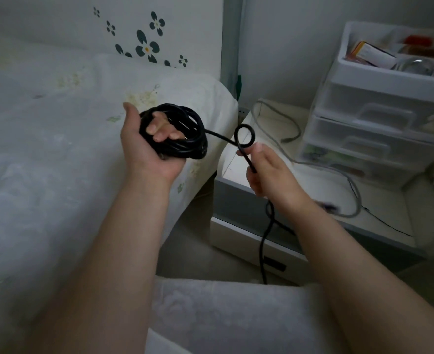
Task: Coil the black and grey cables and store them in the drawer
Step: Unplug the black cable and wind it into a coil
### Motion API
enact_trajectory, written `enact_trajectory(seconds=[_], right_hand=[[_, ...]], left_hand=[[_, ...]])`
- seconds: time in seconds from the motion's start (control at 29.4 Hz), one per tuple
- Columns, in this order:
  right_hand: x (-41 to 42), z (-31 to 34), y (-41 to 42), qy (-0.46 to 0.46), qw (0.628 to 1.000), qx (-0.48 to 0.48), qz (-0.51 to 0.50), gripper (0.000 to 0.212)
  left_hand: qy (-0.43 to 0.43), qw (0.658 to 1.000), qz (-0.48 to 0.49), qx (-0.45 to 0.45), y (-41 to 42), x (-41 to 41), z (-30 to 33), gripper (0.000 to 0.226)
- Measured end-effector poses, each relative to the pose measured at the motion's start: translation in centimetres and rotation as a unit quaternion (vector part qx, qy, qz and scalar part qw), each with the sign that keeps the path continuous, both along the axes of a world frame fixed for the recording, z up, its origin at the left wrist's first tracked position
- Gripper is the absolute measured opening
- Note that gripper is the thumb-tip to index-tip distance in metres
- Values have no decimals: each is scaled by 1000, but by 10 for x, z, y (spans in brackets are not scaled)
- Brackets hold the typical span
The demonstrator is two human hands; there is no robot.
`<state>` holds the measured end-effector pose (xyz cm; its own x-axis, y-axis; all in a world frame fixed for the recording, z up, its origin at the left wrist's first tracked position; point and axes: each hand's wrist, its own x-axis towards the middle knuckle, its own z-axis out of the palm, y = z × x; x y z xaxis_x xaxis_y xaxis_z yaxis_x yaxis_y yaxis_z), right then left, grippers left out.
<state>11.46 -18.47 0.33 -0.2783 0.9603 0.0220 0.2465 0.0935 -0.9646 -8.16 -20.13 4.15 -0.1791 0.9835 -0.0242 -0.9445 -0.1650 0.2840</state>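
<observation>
My left hand [144, 146] grips a bundle of several loops of the black cable [185, 134], held palm-up above the edge of the bed. A strand runs right from the bundle into a small loop above my right hand [269, 172], which pinches the cable between thumb and fingers. The rest of the black cable hangs down from my right hand toward the floor. The grey cable [287, 123] lies loose across the top of the bedside cabinet [379, 215]. Below it, the cabinet's drawer front [239, 233] shows.
A bed with a white floral cover [57, 149] fills the left. A clear plastic drawer unit [379, 118] holding small items stands at the back of the cabinet. A thin black wire [384, 223] trails over the cabinet top. A white textured cloth [223, 315] covers my lap.
</observation>
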Motion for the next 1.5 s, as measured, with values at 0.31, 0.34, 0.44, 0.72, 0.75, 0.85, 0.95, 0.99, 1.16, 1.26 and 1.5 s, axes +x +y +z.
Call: enact_trajectory(seconds=[0.31, 0.34, 0.44, 0.72, 0.75, 0.85, 0.95, 0.99, 1.16, 1.26, 1.5], right_hand=[[-20, -11, -10, -164, 983, 13, -88, 30], [-21, -10, -13, -159, 984, 25, -79, 26], [-22, -13, -19, -248, 965, 79, -43, 23], [-41, -13, -32, -372, 923, 74, 70, 31], [-43, -10, -36, -341, 933, 71, 87, 36], [-45, 0, -47, -257, 956, 79, 116, 36], [-45, 2, -52, -261, 948, 117, 140, 31], [-45, 2, -52, -268, 944, 126, 144, 33], [-42, 8, -47, -282, 944, 107, 137, 39], [-37, 12, -40, -234, 962, 64, 123, 42], [-11, 16, -22, -84, 978, -88, 168, 41]], left_hand=[[78, 978, 189, -40, 0, -1, 8, 54], [83, 974, 207, -43, 0, -3, 8, 54], [91, 964, 242, -54, 0, -5, 7, 53], [202, 934, 289, -57, -2, 1, 12, 49], [221, 926, 300, -55, -2, 1, 12, 49], [268, 903, 331, -57, -1, 0, 13, 52], [294, 892, 338, -68, 2, 0, 9, 49], [307, 886, 339, -77, 4, 0, 7, 47], [453, 826, 323, -87, 15, 7, -5, 44], [592, 748, 291, -69, 18, 17, -12, 62], [727, 653, 201, -65, 34, 22, -31, 72]])
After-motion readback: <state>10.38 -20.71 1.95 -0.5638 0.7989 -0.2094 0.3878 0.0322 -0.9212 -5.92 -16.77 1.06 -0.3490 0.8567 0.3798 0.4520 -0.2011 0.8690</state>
